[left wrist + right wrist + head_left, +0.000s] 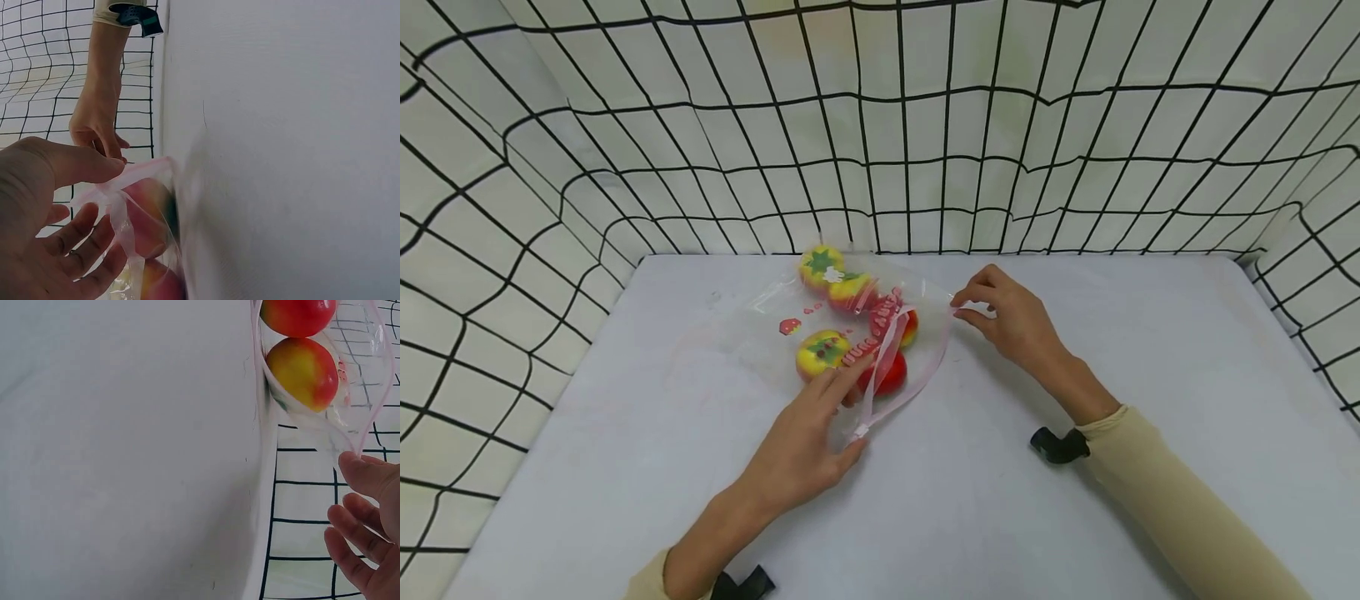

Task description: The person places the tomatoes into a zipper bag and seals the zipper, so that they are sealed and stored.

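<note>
A clear zip bag (775,321) with pink edges and red print lies on the table, holding several round red-and-yellow fruits (822,354), some with green leafy tops. My left hand (793,454) is at the bag's near corner, its thumb beside the zip slider and its fingers spread against the plastic. Between thumb tip and fingers a gap shows in the left wrist view. With thumb and index finger, my right hand (1018,321) pinches the pink edge on the right side. The bag's mouth gapes beside two fruits (303,374) in the right wrist view.
A white-covered table (647,467) carries the bag. Black netting (904,125) over pale walls encloses the far side and both flanks. Dark wrist mounts (1060,446) sit at the cuffs of the beige sleeves (1180,500).
</note>
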Motion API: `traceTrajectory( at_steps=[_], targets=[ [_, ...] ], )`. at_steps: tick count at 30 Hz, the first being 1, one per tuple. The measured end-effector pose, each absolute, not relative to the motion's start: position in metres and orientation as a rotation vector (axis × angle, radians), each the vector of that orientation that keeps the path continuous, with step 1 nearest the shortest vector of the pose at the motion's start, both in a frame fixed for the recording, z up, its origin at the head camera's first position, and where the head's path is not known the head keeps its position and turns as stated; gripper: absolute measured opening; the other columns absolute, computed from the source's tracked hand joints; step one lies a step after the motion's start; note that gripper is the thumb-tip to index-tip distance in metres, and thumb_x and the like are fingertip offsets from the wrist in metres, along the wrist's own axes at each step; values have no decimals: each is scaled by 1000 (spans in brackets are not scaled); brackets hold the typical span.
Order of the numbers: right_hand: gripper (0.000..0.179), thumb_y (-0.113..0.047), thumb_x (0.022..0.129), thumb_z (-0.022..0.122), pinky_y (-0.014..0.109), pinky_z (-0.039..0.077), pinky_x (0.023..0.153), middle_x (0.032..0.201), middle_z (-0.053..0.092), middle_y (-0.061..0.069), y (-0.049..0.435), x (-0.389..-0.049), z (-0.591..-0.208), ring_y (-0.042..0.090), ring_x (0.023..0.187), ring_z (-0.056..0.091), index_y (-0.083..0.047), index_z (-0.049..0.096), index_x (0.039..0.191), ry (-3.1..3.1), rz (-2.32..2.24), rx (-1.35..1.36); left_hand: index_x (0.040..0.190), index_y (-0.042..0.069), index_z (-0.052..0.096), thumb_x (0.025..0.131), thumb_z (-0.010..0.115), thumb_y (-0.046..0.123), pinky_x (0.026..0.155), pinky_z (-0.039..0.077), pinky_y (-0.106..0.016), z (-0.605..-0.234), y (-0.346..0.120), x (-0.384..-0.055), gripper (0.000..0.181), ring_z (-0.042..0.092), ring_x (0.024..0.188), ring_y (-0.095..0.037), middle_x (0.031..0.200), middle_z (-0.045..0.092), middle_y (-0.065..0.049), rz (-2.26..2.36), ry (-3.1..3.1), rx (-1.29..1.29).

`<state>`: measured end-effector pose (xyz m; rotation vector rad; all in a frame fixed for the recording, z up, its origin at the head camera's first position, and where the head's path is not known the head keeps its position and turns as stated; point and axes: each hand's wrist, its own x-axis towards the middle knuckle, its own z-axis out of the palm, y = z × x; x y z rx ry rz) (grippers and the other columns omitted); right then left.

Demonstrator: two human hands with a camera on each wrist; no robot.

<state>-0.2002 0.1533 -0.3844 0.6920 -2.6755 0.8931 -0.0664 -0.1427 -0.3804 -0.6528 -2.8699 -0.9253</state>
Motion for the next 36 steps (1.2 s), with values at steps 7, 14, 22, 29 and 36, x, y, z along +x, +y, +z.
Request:
traceTrajectory(
  at_steps=[7, 14, 22, 29, 36],
  targets=[
    [13, -10, 89, 81, 42, 60, 84, 108, 65, 5, 162, -201, -389, 25, 98, 67, -16, 80, 101, -2712, 944, 648, 141, 18, 63, 80, 89, 8, 87, 64, -31, -379, -149, -65, 67, 62, 98, -10, 107, 67, 5, -979, -2779, -696],
    [13, -11, 89, 82, 42, 59, 84, 107, 65, 4, 172, -200, -392, 26, 99, 67, -17, 81, 101, -2701, 994, 644, 129, 17, 72, 83, 87, 6, 86, 65, -34, -378, -151, -66, 49, 65, 95, -8, 106, 72, 4, -1031, -2736, -698],
    [13, -9, 90, 80, 43, 60, 82, 105, 67, 7, 185, -198, -391, 24, 95, 69, -12, 80, 103, -2717, 1006, 617, 130, 14, 73, 87, 83, 5, 95, 62, -35, -375, -150, -68, 46, 68, 113, -14, 119, 70, -1, -1040, -2737, -642],
    [14, -9, 90, 81, 36, 58, 79, 100, 69, 3, 199, -196, -394, 20, 91, 68, -13, 82, 103, -2729, 995, 586, 133, 11, 71, 91, 77, -1, 103, 58, -38, -373, -151, -71, 45, 65, 124, -18, 121, 64, -3, -1067, -2694, -622],
    [13, -12, 89, 82, 22, 54, 77, 98, 70, 0, 210, -192, -397, 16, 87, 64, -17, 83, 102, -2713, 1005, 566, 129, 13, 72, 92, 75, -1, 93, 62, -28, -371, -150, -74, 40, 61, 122, -15, 121, 61, -1, -1076, -2659, -580]
  ],
)
